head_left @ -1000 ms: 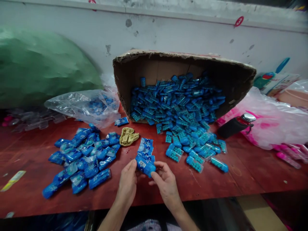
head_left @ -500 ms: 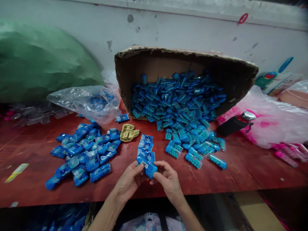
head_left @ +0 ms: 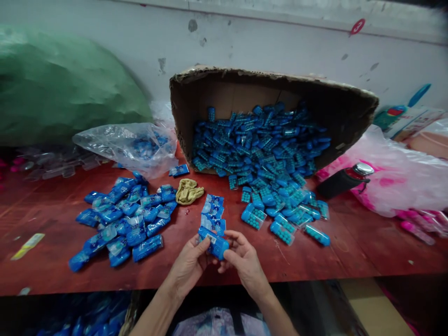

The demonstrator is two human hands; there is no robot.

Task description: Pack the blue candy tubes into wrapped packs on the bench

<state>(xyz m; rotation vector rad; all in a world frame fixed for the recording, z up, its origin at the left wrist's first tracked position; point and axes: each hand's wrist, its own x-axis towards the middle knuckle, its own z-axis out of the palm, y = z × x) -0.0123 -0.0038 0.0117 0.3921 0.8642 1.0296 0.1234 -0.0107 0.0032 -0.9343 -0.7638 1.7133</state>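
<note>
Between my two hands, above the front of the red table (head_left: 294, 266), is a small blue bottle in a printed blue sleeve (head_left: 216, 245). My left hand (head_left: 191, 261) pinches its left end, thumb on top near a white barcode patch. My right hand (head_left: 245, 261) grips the blue cap end with thumb and fingers. Just beyond lies a strip of flat blue printed sleeves (head_left: 213, 208). Loose clear bottles with blue caps and turquoise beads (head_left: 282, 233) lie to the right. A pile of bottles in blue sleeves (head_left: 121, 217) is to the left.
A tipped cardboard box (head_left: 182, 121) spills many bead bottles onto the table. Around it are a clear plastic bag (head_left: 105, 140), a crumpled tan cloth (head_left: 189, 191), a dark drink flask (head_left: 336, 184) and pink bags (head_left: 395, 172). A big green sack (head_left: 70, 88) stands at back left.
The view has shifted slightly. Both hands keep hold of the sleeved bottle, which now appears smoother and lies a little more across, its printed wrapper around it.
</note>
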